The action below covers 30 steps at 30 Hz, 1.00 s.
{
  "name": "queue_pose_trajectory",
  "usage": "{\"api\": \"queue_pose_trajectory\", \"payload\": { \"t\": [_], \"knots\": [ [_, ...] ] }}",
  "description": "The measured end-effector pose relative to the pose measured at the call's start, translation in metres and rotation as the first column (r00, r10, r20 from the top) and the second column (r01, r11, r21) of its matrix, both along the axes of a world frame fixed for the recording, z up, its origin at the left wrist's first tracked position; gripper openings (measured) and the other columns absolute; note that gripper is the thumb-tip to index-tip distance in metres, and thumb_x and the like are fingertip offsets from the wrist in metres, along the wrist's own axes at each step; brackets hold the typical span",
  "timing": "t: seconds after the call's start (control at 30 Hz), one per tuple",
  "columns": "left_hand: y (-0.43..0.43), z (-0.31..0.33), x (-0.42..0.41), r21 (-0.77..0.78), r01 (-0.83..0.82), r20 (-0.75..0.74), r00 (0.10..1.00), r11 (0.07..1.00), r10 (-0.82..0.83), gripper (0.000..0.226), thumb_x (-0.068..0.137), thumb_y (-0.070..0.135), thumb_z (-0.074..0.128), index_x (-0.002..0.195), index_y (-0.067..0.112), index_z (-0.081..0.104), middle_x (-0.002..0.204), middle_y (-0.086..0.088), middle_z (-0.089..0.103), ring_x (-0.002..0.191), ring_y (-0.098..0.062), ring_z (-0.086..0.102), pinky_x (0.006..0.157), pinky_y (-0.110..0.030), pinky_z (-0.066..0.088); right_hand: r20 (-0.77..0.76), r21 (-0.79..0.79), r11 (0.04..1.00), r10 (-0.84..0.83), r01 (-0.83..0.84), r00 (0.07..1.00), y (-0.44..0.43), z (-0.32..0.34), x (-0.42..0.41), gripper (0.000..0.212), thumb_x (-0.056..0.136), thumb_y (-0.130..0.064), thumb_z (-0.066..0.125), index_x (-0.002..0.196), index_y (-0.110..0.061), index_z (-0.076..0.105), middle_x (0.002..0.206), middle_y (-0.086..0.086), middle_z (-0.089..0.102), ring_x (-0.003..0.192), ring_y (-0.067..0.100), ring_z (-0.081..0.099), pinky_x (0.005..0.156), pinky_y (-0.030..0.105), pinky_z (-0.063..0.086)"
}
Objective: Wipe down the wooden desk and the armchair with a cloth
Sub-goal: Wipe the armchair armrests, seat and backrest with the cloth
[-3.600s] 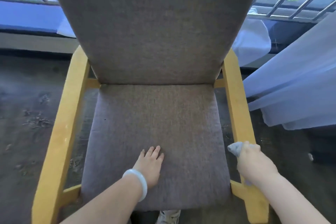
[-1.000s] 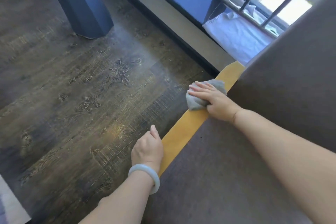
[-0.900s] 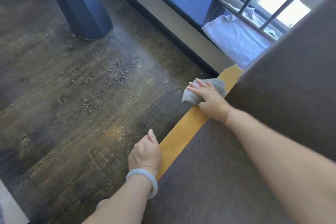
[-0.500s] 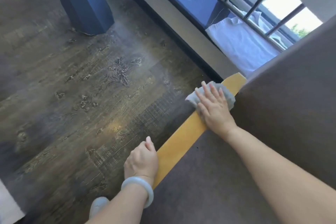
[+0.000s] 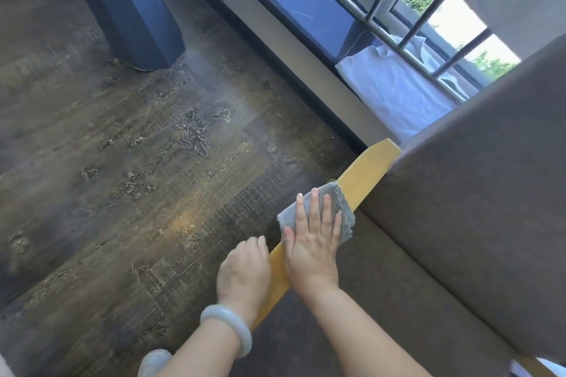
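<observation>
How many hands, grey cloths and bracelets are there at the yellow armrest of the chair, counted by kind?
Hands: 2, the left hand at the outer edge of the armrest, the right hand flat on the cloth
Grey cloths: 1, on the armrest
Bracelets: 1, on the left wrist
Total: 4

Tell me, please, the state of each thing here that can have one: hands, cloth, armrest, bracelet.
cloth, spread flat across the armrest, under the right hand.
right hand, fingers straight, pressing the cloth down.
left hand, fingers curled at the armrest's outer edge, apparently gripping it.
armrest, far end bare, middle covered by the cloth.
bracelet, worn on the left wrist.
</observation>
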<state>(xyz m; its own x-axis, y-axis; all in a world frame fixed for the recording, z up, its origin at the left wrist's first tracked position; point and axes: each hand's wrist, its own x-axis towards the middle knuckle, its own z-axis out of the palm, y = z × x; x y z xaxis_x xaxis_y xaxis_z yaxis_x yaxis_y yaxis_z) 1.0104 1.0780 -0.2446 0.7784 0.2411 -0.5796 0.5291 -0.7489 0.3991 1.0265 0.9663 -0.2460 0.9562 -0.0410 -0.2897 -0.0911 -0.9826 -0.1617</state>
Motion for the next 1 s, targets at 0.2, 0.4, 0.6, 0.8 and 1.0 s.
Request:
{"api": "queue_pose_trajectory", "payload": {
  "t": [0.2,0.4,0.6,0.8,1.0],
  "knots": [
    [-0.030,-0.012,0.032,0.021,-0.010,-0.082,0.997,1.000,0.011,0.056,0.102,0.036,0.015,0.104,0.015,0.067,0.107,-0.011,0.069,0.102,-0.034,0.062,0.084,-0.037,0.043,0.063,0.107,0.994,0.026,-0.032,0.998,-0.039,0.000,0.041,0.062,0.102,-0.035,0.027,0.156,-0.019,0.002,0.162,0.002,-0.014,0.146,0.016,-0.025,0.116,0.038,-0.022],
    [-0.030,-0.015,0.031,0.063,0.030,-0.026,0.999,0.998,-0.028,0.057,0.100,0.039,0.011,0.094,0.020,0.064,0.097,-0.007,0.070,0.093,-0.030,0.063,0.077,-0.035,0.040,-0.011,-0.053,0.964,-0.262,0.261,0.965,-0.105,0.006,0.167,0.071,0.097,-0.020,0.037,0.154,-0.005,-0.001,0.162,0.012,-0.013,0.149,0.024,-0.013,0.119,0.038,-0.012],
    [-0.031,-0.011,0.032,0.036,0.000,-0.066,0.998,0.999,0.002,0.057,0.099,0.039,0.011,0.099,0.019,0.065,0.101,-0.007,0.069,0.096,-0.031,0.062,0.084,-0.037,0.044,0.140,-0.013,0.950,-0.307,0.312,0.941,-0.037,-0.007,0.082,0.078,0.098,-0.028,0.040,0.150,0.004,-0.009,0.159,0.022,-0.014,0.149,0.032,-0.013,0.117,0.039,-0.016],
    [-0.029,-0.009,0.032,0.038,0.006,-0.059,0.998,0.999,-0.004,0.056,0.099,0.039,0.011,0.091,0.019,0.063,0.094,-0.004,0.069,0.090,-0.028,0.062,0.081,-0.036,0.045,0.002,-0.196,0.908,-0.377,0.370,0.926,-0.092,-0.006,0.171,0.073,0.093,-0.007,0.037,0.151,0.002,-0.006,0.161,0.019,-0.012,0.148,0.034,-0.012,0.118,0.043,-0.012],
    [-0.030,-0.008,0.033,0.033,-0.006,-0.070,0.998,0.999,0.008,0.051,0.099,0.038,0.011,0.084,0.022,0.057,0.093,-0.003,0.068,0.089,-0.027,0.062,0.080,-0.035,0.044,0.024,-0.090,0.856,-0.510,0.510,0.860,-0.053,-0.003,0.148,0.071,0.092,0.003,0.033,0.152,-0.002,-0.006,0.160,0.016,-0.017,0.147,0.035,-0.017,0.118,0.049,-0.011]
  ]
}}
